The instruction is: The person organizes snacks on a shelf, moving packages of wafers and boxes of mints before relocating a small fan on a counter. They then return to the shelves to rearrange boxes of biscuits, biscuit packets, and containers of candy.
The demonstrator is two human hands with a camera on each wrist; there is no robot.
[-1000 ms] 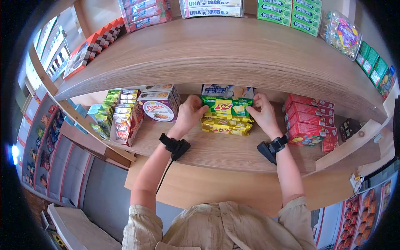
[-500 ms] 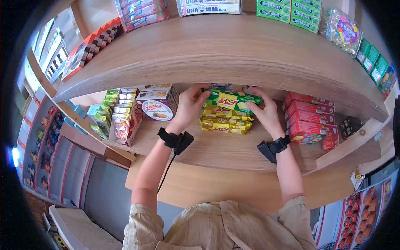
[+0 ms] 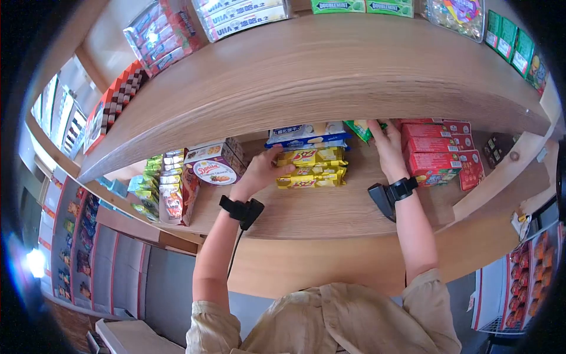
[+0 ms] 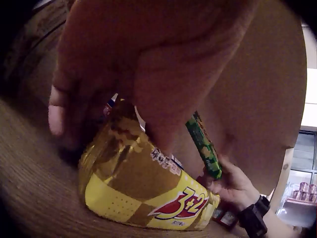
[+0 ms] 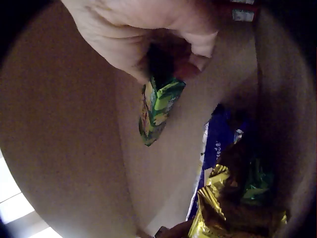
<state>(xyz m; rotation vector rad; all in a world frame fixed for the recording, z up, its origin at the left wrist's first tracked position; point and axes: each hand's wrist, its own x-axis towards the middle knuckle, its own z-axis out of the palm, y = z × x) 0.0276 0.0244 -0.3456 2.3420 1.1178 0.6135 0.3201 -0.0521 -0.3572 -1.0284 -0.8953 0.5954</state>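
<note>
My right hand (image 3: pixel 387 152) pinches one end of a green biscuit pack (image 5: pixel 159 111) between thumb and fingers. In the head view, the shelf above partly hides this pack, right of the blue wafer packs (image 3: pixel 315 142). Yellow 3+2 biscuit packs (image 3: pixel 315 175) lie on the lower shelf, in front of the wafers. At their left end, my left hand (image 3: pixel 258 172) grips a yellow pack (image 4: pixel 148 191), thumb on its near side and fingers round its end. In the left wrist view, the green pack (image 4: pixel 205 146) tilts beyond the yellow one, in the right hand.
The upper shelf (image 3: pixel 306 71) overhangs both hands. Left of them stand a Danisa cookie box (image 3: pixel 213 168) and a carton of small snack packets (image 3: pixel 173 194). Red boxes (image 3: pixel 433 160) are stacked on the right, near the wooden side rail (image 3: pixel 501 177).
The green pack has left the top of the yellow packs, carried right in my right hand. My left hand has let go of it and come down to the yellow packs. The head view has shifted.
</note>
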